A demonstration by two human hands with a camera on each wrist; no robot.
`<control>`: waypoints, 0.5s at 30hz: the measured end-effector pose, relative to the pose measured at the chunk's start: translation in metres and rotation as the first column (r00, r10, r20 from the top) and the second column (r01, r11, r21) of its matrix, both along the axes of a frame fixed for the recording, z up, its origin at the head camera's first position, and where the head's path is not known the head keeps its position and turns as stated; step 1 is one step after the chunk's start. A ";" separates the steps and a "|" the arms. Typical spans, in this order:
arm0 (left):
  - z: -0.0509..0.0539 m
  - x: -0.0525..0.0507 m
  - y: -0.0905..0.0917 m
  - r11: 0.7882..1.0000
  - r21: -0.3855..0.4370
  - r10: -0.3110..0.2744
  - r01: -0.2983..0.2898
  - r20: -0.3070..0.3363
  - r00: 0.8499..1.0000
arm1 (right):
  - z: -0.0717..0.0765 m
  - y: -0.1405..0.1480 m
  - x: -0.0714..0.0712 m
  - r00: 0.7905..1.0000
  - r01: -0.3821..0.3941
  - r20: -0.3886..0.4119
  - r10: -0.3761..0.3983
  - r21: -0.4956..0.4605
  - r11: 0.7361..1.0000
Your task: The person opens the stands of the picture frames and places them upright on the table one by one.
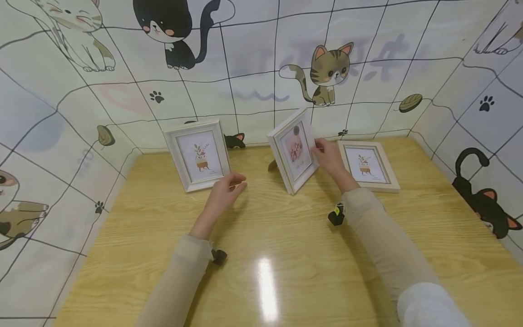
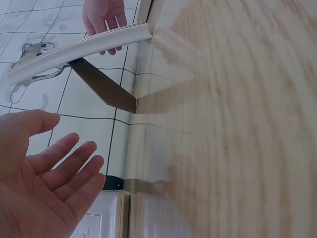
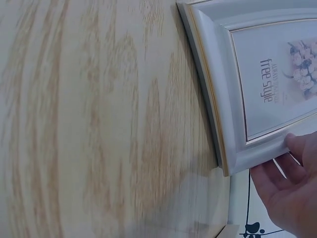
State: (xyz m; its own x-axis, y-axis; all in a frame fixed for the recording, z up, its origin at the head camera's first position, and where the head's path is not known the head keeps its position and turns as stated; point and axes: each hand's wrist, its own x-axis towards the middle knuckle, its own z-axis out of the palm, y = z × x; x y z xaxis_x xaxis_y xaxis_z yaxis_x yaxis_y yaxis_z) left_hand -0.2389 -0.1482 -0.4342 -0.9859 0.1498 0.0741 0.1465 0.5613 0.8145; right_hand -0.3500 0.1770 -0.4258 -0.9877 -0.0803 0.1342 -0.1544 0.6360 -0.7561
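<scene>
"Head view: the white picture frame (image 1: 295,152) stands on the table (image 1: 286,254) between my hands, right of my left hand (image 1: 222,191) and just left of my right hand (image 1: 328,159)."

"Which way does it run?"

"Its long axis goes upright, leaning back a little. The face is turned toward the near right, so the back and its brown stand (image 2: 105,87) are on my left hand's side."

"So which hand is nearer?"

"My right; it's touching. I pinch the frame's right edge, thumb on the front border, fingers behind."

"And the left?"

"Empty. My fingers are loosely spread, thumb apart, palm toward the frame but well clear of it. That hand is just by the lower right corner of the left-hand frame (image 1: 199,154); I'm not gripping that one."

"Anything by your right wrist?"

"A pale wood frame (image 1: 390,170), just to the right. I can't tell how it's propped, if at all."
</scene>
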 end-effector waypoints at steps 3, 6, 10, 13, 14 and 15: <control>-0.001 0.000 0.001 1.000 0.003 -0.005 0.005 0.000 1.000 | 0.000 0.001 0.001 0.999 0.035 -0.007 -0.035 0.005 0.999; -0.001 0.001 0.002 1.000 0.012 -0.002 0.002 -0.001 1.000 | -0.001 0.001 0.002 0.997 0.074 -0.015 -0.074 0.004 0.997; -0.002 0.002 0.002 1.000 0.020 0.004 -0.004 -0.001 1.000 | -0.003 0.001 0.002 0.995 0.097 -0.022 -0.097 0.005 0.995; -0.003 0.003 0.002 1.000 0.017 0.006 -0.006 0.000 1.000 | -0.004 0.001 0.002 0.994 0.104 -0.029 -0.104 0.008 0.995; -0.003 0.003 0.002 1.000 0.018 0.008 -0.008 0.000 1.000 | -0.004 0.000 0.002 0.994 0.104 -0.032 -0.104 0.008 0.994; -0.003 0.004 0.002 1.000 0.020 0.011 -0.011 0.000 1.000 | -0.003 -0.001 0.002 0.994 0.103 -0.036 -0.103 0.008 0.995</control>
State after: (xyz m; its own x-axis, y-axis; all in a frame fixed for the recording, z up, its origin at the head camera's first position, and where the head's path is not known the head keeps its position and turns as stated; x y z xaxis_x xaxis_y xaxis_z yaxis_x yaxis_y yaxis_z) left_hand -0.2352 -0.1465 -0.4369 -0.9875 0.1379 0.0768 0.1406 0.5465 0.8256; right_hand -0.3480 0.1763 -0.4291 -0.9854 0.0201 0.1690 -0.1143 0.6576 -0.7447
